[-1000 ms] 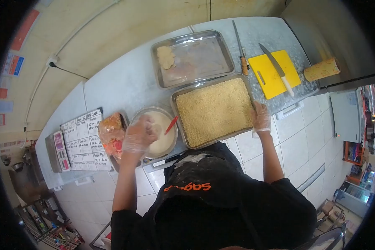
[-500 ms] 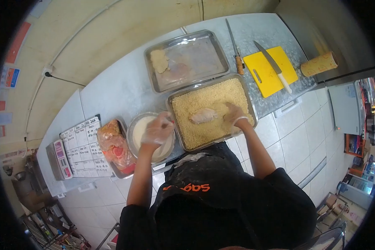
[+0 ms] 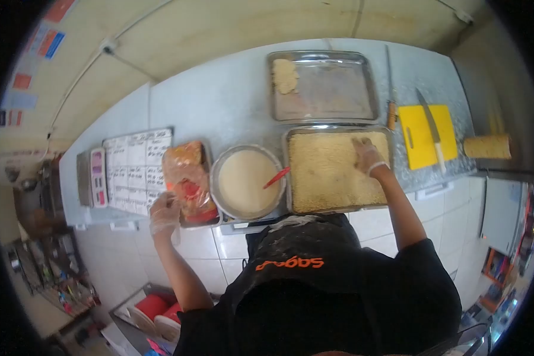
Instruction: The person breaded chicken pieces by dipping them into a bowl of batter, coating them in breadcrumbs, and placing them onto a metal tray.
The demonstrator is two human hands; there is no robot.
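My right hand (image 3: 369, 156), in a clear plastic glove, rests on the breadcrumbs (image 3: 332, 172) with its fingers spread. These crumbs fill a metal tray (image 3: 288, 178); no pale piece of meat shows on their surface. My left hand (image 3: 165, 213), also gloved, is at the left front edge of a smaller tray of plastic-wrapped meat (image 3: 187, 172). Its fingers are curled together, and I cannot make out what is in them. Between the two trays stands a round metal bowl of creamy white batter (image 3: 246, 178), with a red-handled utensil (image 3: 277, 177) leaning in it.
Behind the crumbs, another metal tray (image 3: 338, 107) holds a breaded piece (image 3: 285, 77). At right lie a sharpening rod (image 3: 391, 115) and a knife (image 3: 431, 124) on a yellow cutting board (image 3: 409, 118). A written chart (image 3: 133, 169) and a scale (image 3: 98, 178) stand at left.
My left hand has moved left from over the bowl to the wrapped meat. The pale meat piece seen on the crumbs is out of sight. The view has shifted left.
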